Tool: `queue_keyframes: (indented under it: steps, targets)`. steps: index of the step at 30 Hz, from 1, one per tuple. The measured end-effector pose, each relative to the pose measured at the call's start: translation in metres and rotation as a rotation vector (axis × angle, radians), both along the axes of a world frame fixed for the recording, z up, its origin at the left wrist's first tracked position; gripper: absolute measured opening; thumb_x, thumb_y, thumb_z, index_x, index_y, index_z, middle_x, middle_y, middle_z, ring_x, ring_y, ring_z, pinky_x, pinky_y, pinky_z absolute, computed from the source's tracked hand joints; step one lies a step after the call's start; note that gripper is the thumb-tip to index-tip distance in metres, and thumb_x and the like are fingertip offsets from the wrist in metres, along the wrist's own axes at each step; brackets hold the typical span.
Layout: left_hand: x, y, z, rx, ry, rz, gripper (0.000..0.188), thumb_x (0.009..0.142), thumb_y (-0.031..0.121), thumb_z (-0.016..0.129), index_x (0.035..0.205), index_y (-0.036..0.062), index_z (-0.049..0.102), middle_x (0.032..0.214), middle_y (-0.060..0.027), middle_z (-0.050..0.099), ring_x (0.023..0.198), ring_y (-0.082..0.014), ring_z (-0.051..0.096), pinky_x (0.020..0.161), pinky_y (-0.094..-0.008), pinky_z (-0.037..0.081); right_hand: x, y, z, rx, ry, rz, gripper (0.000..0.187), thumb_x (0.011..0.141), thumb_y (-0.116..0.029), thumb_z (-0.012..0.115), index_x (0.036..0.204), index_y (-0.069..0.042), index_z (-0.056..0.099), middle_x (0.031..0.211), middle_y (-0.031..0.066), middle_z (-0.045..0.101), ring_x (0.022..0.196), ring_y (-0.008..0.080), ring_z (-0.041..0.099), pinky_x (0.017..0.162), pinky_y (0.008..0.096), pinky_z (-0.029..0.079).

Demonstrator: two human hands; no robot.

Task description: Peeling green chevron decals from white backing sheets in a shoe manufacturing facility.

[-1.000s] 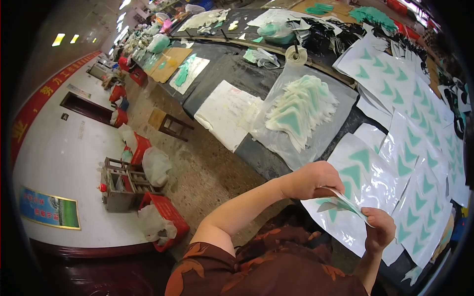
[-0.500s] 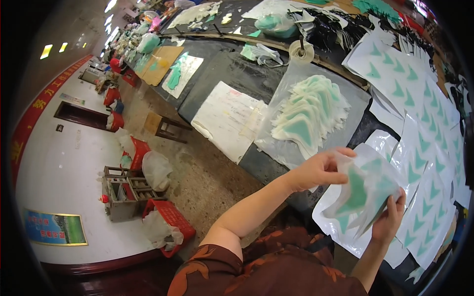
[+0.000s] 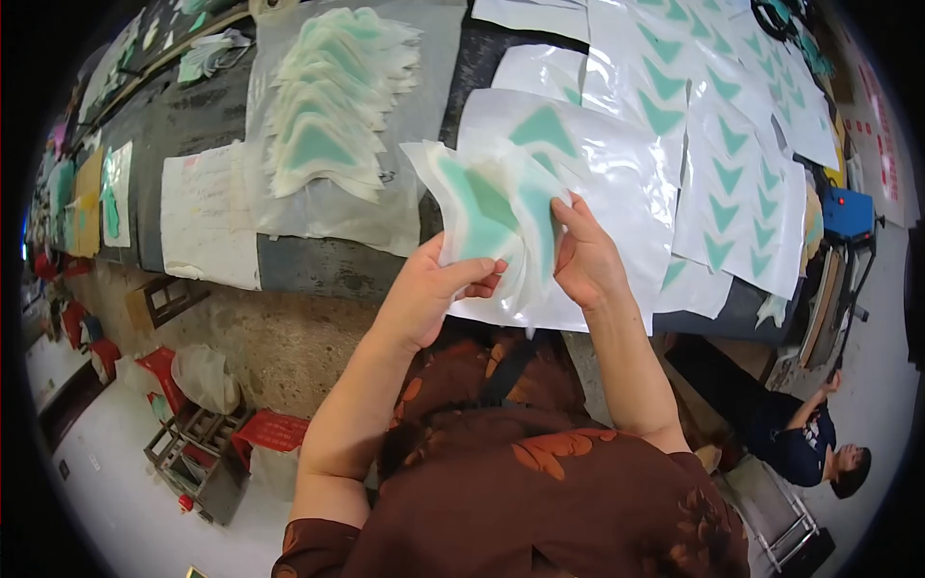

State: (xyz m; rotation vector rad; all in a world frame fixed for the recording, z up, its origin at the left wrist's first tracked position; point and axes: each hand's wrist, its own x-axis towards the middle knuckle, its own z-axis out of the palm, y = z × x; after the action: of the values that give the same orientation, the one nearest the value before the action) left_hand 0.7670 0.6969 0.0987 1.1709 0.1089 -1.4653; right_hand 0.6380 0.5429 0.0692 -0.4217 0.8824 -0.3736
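Observation:
Between my hands is a small stack of thin, whitish translucent sheet pieces with green chevron shapes, bent and fanned at the middle. My left hand grips its lower left side, thumb on top and fingers curled underneath. My right hand pinches the right edge, with some fingers hidden behind the pieces. Just below the stack lies a glossy white sheet bearing green chevrons. To the left, an overlapping pile of similar chevron pieces rests on clear plastic film.
More white sheets with rows of green chevrons cover the dark table's right side. A worn white board lies at left. Beyond the near edge are a wooden stool and red baskets. A person and a blue box are at right.
The view has swung right, bringing my hands and the stack to the middle. Both hands still hold the pieces, which now spread more openly. A person has come into view at right.

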Motion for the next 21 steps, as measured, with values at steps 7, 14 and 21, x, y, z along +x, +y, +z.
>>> queue_keyframes:
  steps: [7,14,21]
  targets:
    - [-0.003,-0.019,-0.004,0.062,-0.154,-0.097,0.021,0.083,0.015,0.073,0.097,0.0017,0.067,0.089,-0.0054,0.068,0.077,-0.0112,0.059,0.069,-0.0247,0.045,-0.024,-0.006,-0.014,0.049,0.058,0.136,0.05,0.09,-0.01,0.062,0.134,-0.001,0.038,0.125,0.0123,0.053,0.116,0.0209,0.053,0.098,0.0343,0.045]
    - [0.003,-0.022,-0.015,0.064,-0.319,-0.189,0.023,0.083,0.015,0.074,0.099,0.0008,0.068,0.089,-0.0052,0.069,0.082,-0.0111,0.061,0.073,-0.0265,0.046,-0.028,-0.006,-0.024,0.075,0.057,0.118,0.054,0.087,-0.006,0.063,0.134,0.003,0.039,0.121,0.0148,0.056,0.106,0.0209,0.06,0.089,0.0314,0.052]
    - [0.006,-0.02,-0.018,0.09,-0.454,-0.242,0.023,0.084,0.009,0.07,0.105,-0.0001,0.068,0.091,-0.0019,0.068,0.081,-0.0089,0.06,0.074,-0.0256,0.048,-0.035,-0.012,-0.026,0.043,0.083,0.18,0.055,0.085,-0.008,0.066,0.133,0.003,0.041,0.119,0.0153,0.058,0.104,0.0205,0.062,0.091,0.031,0.051]
